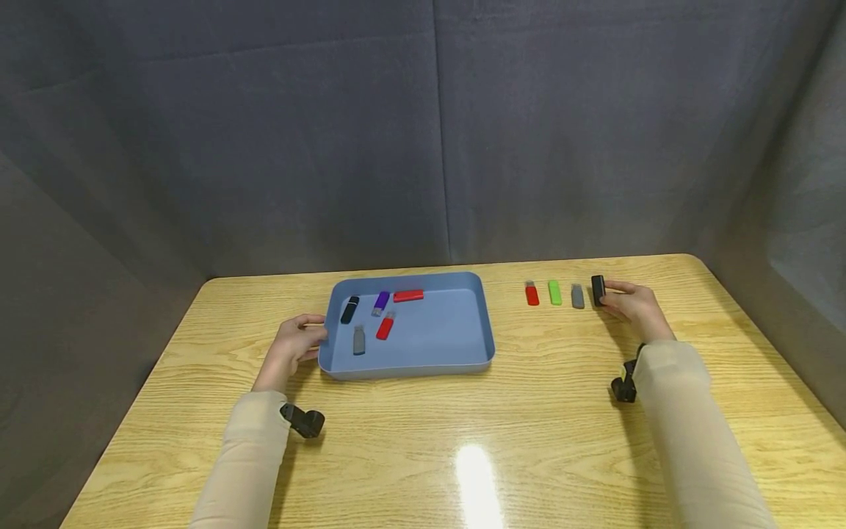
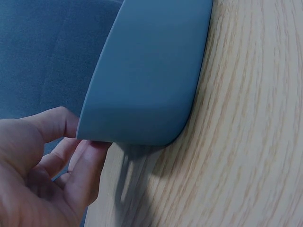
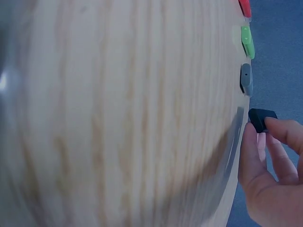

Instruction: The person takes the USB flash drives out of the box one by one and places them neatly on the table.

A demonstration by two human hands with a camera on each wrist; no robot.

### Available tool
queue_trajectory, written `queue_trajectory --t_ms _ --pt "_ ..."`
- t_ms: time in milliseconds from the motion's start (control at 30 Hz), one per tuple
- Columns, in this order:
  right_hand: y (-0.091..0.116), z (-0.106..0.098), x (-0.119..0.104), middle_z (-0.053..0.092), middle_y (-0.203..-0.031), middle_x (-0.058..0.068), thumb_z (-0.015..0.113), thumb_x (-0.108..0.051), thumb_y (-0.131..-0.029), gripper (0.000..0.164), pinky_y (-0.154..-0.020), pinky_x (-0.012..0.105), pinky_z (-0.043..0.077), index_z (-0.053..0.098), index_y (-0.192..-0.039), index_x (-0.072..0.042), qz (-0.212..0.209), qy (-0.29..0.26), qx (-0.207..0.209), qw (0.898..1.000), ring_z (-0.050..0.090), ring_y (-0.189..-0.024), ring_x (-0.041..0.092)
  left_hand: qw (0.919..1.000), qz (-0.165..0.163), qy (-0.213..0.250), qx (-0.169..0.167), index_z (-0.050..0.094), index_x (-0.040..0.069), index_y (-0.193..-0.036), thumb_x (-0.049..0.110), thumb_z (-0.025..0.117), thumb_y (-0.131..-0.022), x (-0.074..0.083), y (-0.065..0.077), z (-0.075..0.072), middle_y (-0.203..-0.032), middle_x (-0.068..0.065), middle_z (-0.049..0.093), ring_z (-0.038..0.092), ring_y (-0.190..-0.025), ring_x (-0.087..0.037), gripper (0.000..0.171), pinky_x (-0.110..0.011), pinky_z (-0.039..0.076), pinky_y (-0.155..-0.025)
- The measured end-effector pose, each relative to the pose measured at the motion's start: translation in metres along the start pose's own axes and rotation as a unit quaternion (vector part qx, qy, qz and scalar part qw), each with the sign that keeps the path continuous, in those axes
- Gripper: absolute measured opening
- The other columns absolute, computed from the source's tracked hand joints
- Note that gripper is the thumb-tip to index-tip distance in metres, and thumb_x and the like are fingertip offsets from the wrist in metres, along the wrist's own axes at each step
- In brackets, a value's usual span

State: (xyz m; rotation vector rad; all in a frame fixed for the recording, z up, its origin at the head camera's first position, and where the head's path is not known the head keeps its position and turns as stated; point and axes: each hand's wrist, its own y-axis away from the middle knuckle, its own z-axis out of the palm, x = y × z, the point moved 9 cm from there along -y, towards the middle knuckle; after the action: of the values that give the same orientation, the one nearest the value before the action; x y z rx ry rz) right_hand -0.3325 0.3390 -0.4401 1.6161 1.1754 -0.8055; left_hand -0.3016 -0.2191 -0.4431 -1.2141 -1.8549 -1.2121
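My right hand (image 1: 636, 307) pinches a black USB stick (image 1: 598, 291) between thumb and fingers, at the right end of a row on the table. In the right wrist view the black stick (image 3: 261, 120) appears slightly above the wood. Beside it lie a grey USB stick (image 1: 578, 296), a green one (image 1: 555, 292) and a red one (image 1: 532, 293). My left hand (image 1: 296, 345) grips the left end of a shallow blue tray (image 1: 443, 367). The left wrist view shows fingers at the tray's corner (image 2: 137, 123), partly hidden by its wall.
Inside the tray lie a black stick (image 1: 349, 309), a purple one (image 1: 380, 303), two red ones (image 1: 408, 295) and a grey one (image 1: 359, 340). The wooden table (image 1: 529, 426) meets a grey curtain (image 1: 330, 147) at the back.
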Motion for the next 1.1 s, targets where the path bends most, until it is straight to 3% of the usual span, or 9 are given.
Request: queue_trajectory --t_ms 300,533,800,1100 --pt "-0.0001 -0.0005 0.0032 0.041 -0.14 0.025 0.048 -0.01 -0.095 0.058 -0.076 0.01 0.049 0.027 -0.147 0.006 0.005 0.03 0.008 1.0 0.054 -0.073 -0.015 1.0 0.001 0.0 -0.004 0.048 0.0 -0.134 0.01 0.056 -0.087 0.0006 0.0005 0.0004 -0.123 -0.021 0.06 0.062 -0.085 -0.01 0.048 -0.024 0.053 -0.073" --pt "-0.0044 -0.0015 0.0085 0.048 -0.13 0.016 0.049 -0.011 -0.095 0.058 -0.072 0.01 0.05 0.029 -0.147 0.004 0.02 0.032 0.022 0.999 0.054 -0.07 -0.013 1.0 -0.005 0.002 -0.003 0.048 0.0 -0.135 0.009 0.055 -0.088 -0.0004 -0.0004 0.0009 -0.121 -0.019 0.059 0.062 -0.089 -0.012 0.048 -0.024 0.053 -0.074" --pt "-0.004 -0.0003 0.0083 0.03 -0.149 0.031 0.047 -0.009 -0.095 0.057 -0.07 0.009 0.049 0.028 -0.147 0.006 0.023 0.028 0.027 0.999 0.05 -0.068 -0.015 1.0 0.003 0.006 -0.006 0.048 -0.001 -0.134 0.009 0.055 -0.088 0.0012 -0.0007 0.0008 -0.123 -0.022 0.06 0.061 -0.08 -0.007 0.048 -0.023 0.054 -0.072" --pt "-0.0026 0.0006 0.005 0.032 -0.147 0.033 0.046 -0.008 -0.094 0.055 -0.07 0.009 0.049 0.03 -0.145 0.008 0.011 0.04 0.038 0.998 0.05 -0.068 -0.014 1.0 -0.001 0.002 -0.001 0.048 -0.001 -0.135 0.007 0.054 -0.087 0.002 0.001 0.0002 -0.121 -0.02 0.06 0.06 -0.082 -0.009 0.048 -0.024 0.053 -0.072"
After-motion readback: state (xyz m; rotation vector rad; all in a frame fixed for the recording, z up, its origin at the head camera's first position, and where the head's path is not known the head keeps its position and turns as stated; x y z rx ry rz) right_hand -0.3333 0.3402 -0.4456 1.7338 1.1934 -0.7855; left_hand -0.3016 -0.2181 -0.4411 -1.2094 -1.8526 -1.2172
